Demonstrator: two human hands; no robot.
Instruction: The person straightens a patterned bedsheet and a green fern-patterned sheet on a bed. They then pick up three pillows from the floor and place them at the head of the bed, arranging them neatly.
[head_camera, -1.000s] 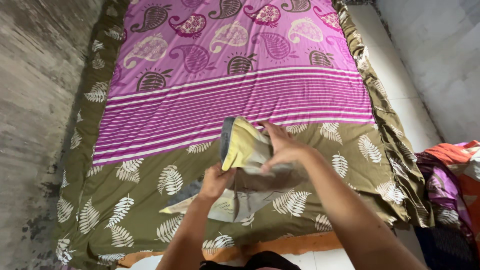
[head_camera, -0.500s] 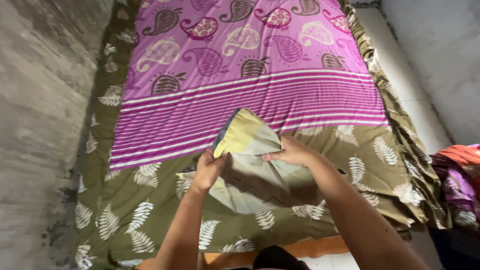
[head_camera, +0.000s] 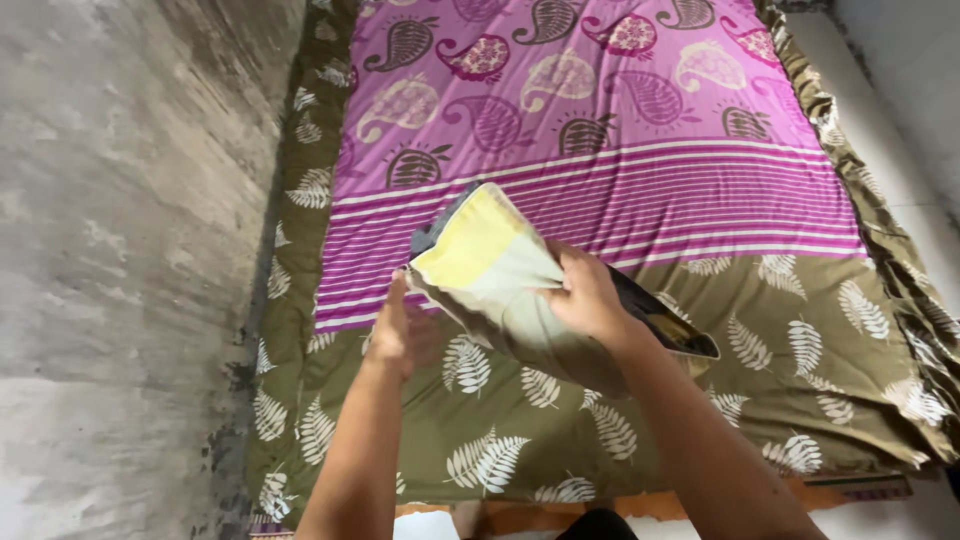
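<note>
Now both hands — left hand (head_camera: 392, 335), right hand (head_camera: 585, 295) — grip the folded cloth (head_camera: 490, 265) between them.

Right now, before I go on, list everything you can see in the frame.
folded cloth: one, pale yellow and cream with a dark edge, held above the bedsheet's striped band.
bedsheet: one, magenta with paisley shapes and stripes, olive border with white leaves, spread flat.
wall: one, grey bare concrete, along the left.
floor: pale grey strip, right of the sheet.
left hand: one, at the cloth's lower left corner.
right hand: one, fingers gripping the cloth's right side.
</note>
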